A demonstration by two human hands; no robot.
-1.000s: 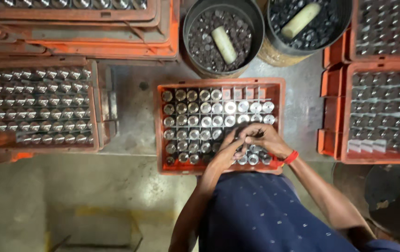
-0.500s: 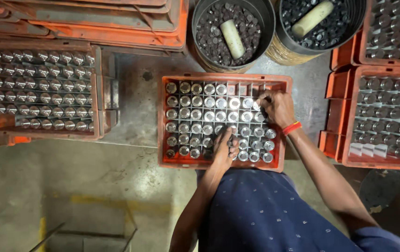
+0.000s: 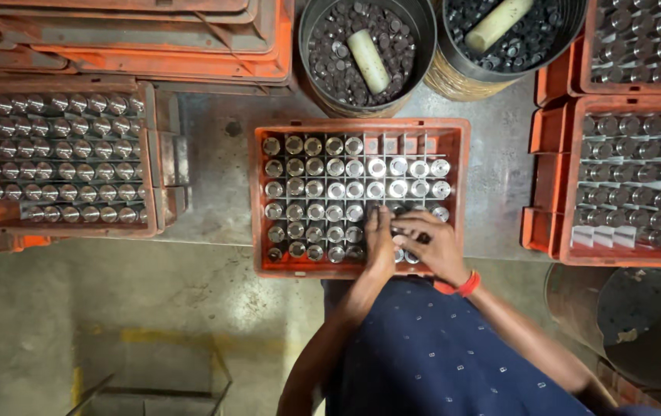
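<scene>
Orange crate (image 3: 262,200): both hands (image 3: 380,243) (image 3: 434,245) flat on cylinders (image 3: 336,189).

Stained grey concrete floor (image 3: 114,308), worn yellow painted line (image 3: 153,337), dim indoor light

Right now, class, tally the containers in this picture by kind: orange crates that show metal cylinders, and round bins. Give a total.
Orange crates showing metal cylinders: 4 (left, centre under the hands, right, top right)
Round bins of dark metal pieces, each with a pale tube: 2 ()
Total: 6
</scene>
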